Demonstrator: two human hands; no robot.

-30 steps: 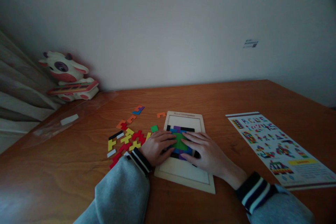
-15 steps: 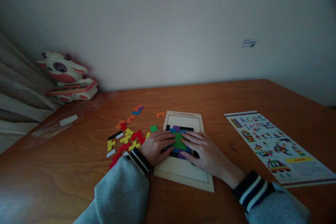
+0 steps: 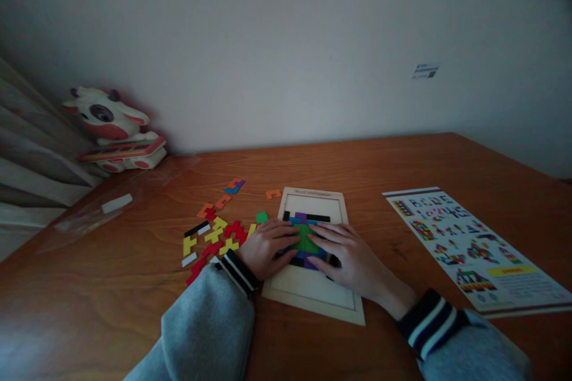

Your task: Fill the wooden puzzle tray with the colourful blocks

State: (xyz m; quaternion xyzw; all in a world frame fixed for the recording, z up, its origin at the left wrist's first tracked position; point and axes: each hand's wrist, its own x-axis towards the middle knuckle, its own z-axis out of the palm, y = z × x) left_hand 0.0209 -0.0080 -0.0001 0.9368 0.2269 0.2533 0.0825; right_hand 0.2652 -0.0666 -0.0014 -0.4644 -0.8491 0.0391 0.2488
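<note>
A pale wooden puzzle board (image 3: 308, 303) lies on the table in front of me. Across its middle sits a block of puzzle pieces: green squares (image 3: 305, 239) at the centre, with blue, purple and black pieces around them. My left hand (image 3: 270, 248) rests on the left side of this block, fingers stretched out and pointing right. From the other side my right hand (image 3: 346, 256) lies over the right part, its fingers spread and reaching to the green. Both palms face down, and the pieces beneath them are partly hidden.
Left of the board lie loose puzzle pieces, among them a yellow piece (image 3: 229, 245), a green square (image 3: 261, 217) and an orange piece (image 3: 273, 194). A printed pattern sheet (image 3: 469, 244) is at the right. A cow toy (image 3: 120, 131) stands at the back left by the curtain.
</note>
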